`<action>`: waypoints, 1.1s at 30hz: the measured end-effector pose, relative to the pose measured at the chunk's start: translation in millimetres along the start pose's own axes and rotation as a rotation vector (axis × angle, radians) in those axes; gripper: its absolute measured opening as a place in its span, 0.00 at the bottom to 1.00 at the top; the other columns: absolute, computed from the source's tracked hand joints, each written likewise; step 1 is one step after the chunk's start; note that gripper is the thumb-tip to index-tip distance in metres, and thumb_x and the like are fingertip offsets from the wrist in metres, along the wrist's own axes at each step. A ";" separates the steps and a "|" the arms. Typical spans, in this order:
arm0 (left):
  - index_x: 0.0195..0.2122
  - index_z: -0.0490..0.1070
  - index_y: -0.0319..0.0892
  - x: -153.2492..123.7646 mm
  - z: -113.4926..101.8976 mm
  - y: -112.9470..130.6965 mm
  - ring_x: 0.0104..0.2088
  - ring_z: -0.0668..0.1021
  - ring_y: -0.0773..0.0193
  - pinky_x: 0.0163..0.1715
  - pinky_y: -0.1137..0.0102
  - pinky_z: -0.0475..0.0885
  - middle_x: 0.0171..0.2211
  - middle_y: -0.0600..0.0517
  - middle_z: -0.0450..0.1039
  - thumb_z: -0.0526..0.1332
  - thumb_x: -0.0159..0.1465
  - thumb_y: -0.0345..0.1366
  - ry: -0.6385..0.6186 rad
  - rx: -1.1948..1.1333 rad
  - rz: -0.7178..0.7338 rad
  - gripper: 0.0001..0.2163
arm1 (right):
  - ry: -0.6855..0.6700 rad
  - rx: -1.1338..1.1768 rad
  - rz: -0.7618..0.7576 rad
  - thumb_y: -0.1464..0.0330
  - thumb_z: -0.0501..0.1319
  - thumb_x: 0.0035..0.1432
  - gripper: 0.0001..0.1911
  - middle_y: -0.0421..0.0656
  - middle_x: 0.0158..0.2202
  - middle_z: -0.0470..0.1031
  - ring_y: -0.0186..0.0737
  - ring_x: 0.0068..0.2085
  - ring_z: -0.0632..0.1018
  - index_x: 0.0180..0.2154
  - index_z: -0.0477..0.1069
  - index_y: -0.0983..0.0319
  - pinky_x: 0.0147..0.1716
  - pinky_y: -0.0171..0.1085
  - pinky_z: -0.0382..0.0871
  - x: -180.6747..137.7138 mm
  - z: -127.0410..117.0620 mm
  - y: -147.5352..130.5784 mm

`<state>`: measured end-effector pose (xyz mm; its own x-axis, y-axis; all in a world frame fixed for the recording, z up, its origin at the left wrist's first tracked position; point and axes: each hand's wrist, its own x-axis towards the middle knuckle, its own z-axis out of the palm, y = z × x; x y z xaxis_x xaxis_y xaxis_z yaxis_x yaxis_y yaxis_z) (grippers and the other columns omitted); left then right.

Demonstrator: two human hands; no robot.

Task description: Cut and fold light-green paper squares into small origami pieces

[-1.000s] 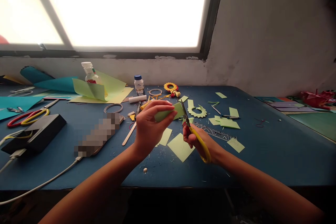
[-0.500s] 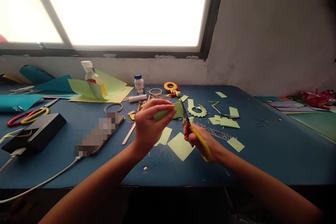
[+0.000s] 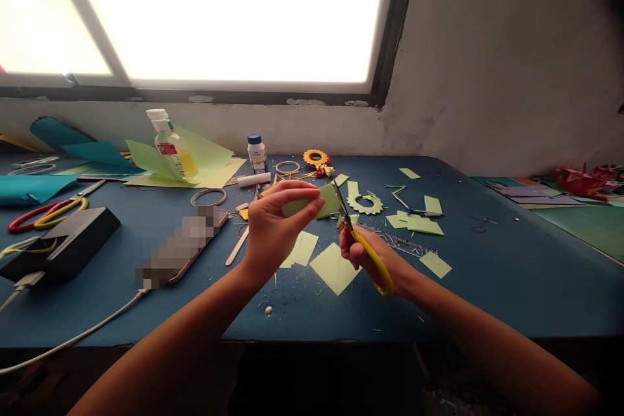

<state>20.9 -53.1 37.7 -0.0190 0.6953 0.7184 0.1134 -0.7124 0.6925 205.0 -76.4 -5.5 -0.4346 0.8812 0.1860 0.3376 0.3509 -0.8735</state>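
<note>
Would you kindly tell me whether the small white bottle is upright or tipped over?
Upright: the bottle has its blue cap at the top and its white body straight below.

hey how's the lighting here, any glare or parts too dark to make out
Head view: the window is blown out to white; head view: beneath the table, nearly everything sinks into black; head view: the phone-like device is covered in blocky pixelation; head view: left hand, right hand and scissors are shaded but fairly sharp.

Your left hand (image 3: 270, 224) pinches a green paper piece (image 3: 330, 201); your right hand (image 3: 385, 252) holds yellow-handled scissors (image 3: 355, 234) at its right edge. Near the desk's (image 3: 487, 292) far edge stands a white, blue-capped bottle (image 3: 257, 157).
</note>
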 end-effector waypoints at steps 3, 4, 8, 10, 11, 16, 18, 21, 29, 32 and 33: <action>0.33 0.79 0.45 -0.9 -0.1 0.8 0.38 0.77 0.65 0.38 0.71 0.76 0.36 0.53 0.76 0.68 0.53 0.30 0.001 0.016 0.030 0.07 | -0.013 -0.001 0.008 0.34 0.42 0.46 0.36 0.39 0.27 0.61 0.34 0.27 0.61 0.32 0.59 0.60 0.26 0.35 0.61 -0.3 -0.4 -1.4; 0.33 0.79 0.45 -1.3 -0.1 1.0 0.38 0.77 0.65 0.38 0.70 0.76 0.36 0.52 0.76 0.68 0.53 0.30 0.001 0.027 0.048 0.07 | -0.014 0.000 0.010 0.34 0.42 0.46 0.36 0.39 0.27 0.61 0.34 0.27 0.61 0.32 0.59 0.60 0.26 0.35 0.61 -0.2 -0.3 -1.7; 0.33 0.78 0.45 -2.3 -0.1 1.2 0.37 0.77 0.65 0.39 0.69 0.76 0.36 0.52 0.75 0.68 0.54 0.29 0.003 0.066 0.118 0.07 | -0.015 -0.003 0.009 0.34 0.42 0.46 0.36 0.39 0.27 0.61 0.34 0.26 0.61 0.31 0.58 0.60 0.26 0.35 0.61 0.1 -0.1 -1.8; 0.33 0.78 0.45 -2.4 0.0 1.0 0.37 0.77 0.65 0.39 0.69 0.76 0.36 0.52 0.75 0.68 0.54 0.29 0.007 0.074 0.134 0.07 | -0.016 -0.002 0.009 0.34 0.43 0.46 0.36 0.39 0.27 0.61 0.34 0.27 0.61 0.31 0.59 0.60 0.26 0.35 0.61 -0.2 -0.2 -1.5; 0.34 0.78 0.45 -2.4 0.1 0.9 0.37 0.77 0.65 0.39 0.69 0.76 0.36 0.52 0.75 0.67 0.54 0.29 0.009 0.076 0.137 0.07 | -0.017 0.000 0.010 0.34 0.43 0.46 0.36 0.39 0.27 0.61 0.34 0.26 0.61 0.31 0.59 0.60 0.26 0.35 0.61 -0.3 -0.2 -1.3; 0.33 0.79 0.45 -2.6 0.5 1.8 0.37 0.77 0.65 0.38 0.69 0.76 0.35 0.52 0.75 0.67 0.54 0.29 0.013 0.079 0.135 0.07 | -0.011 0.014 0.017 0.34 0.43 0.47 0.35 0.39 0.26 0.61 0.34 0.26 0.61 0.31 0.59 0.61 0.25 0.35 0.61 -0.3 -0.2 -1.1; 0.33 0.79 0.45 -2.9 0.6 2.3 0.37 0.77 0.65 0.38 0.70 0.76 0.35 0.52 0.75 0.67 0.54 0.29 0.013 0.078 0.134 0.07 | -0.012 0.020 0.019 0.34 0.44 0.47 0.35 0.38 0.26 0.60 0.34 0.25 0.61 0.30 0.59 0.61 0.25 0.34 0.61 0.1 -0.1 -1.3; 0.33 0.79 0.45 -3.4 0.6 3.0 0.37 0.77 0.65 0.38 0.69 0.76 0.36 0.52 0.75 0.67 0.54 0.30 0.013 0.077 0.131 0.07 | -0.015 0.036 0.017 0.35 0.44 0.48 0.35 0.38 0.26 0.60 0.33 0.25 0.61 0.30 0.59 0.61 0.25 0.34 0.61 0.5 0.4 -1.1; 0.34 0.79 0.45 -4.1 0.3 3.8 0.38 0.77 0.63 0.39 0.68 0.76 0.36 0.51 0.75 0.67 0.54 0.31 0.016 0.089 0.116 0.06 | -0.013 0.073 0.031 0.35 0.45 0.47 0.35 0.37 0.24 0.58 0.33 0.24 0.61 0.29 0.59 0.61 0.24 0.34 0.60 0.3 1.7 -0.1; 0.33 0.79 0.46 -4.3 0.5 3.8 0.37 0.77 0.64 0.39 0.68 0.76 0.36 0.51 0.75 0.67 0.54 0.30 0.019 0.082 0.118 0.06 | -0.025 0.117 0.023 0.35 0.47 0.48 0.34 0.37 0.24 0.58 0.32 0.23 0.60 0.28 0.59 0.61 0.23 0.34 0.59 0.0 1.8 -1.2; 0.33 0.79 0.46 -4.4 0.6 3.8 0.37 0.77 0.64 0.38 0.69 0.76 0.36 0.51 0.75 0.67 0.54 0.30 0.017 0.078 0.118 0.06 | -0.028 0.130 0.022 0.36 0.47 0.47 0.33 0.36 0.23 0.58 0.32 0.23 0.60 0.28 0.59 0.61 0.23 0.34 0.59 0.0 1.8 -1.4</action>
<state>22.0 -58.9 37.2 -0.0181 0.6052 0.7958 0.1928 -0.7789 0.5968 203.0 -77.5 -5.1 -0.4517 0.8785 0.1554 0.2373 0.2863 -0.9283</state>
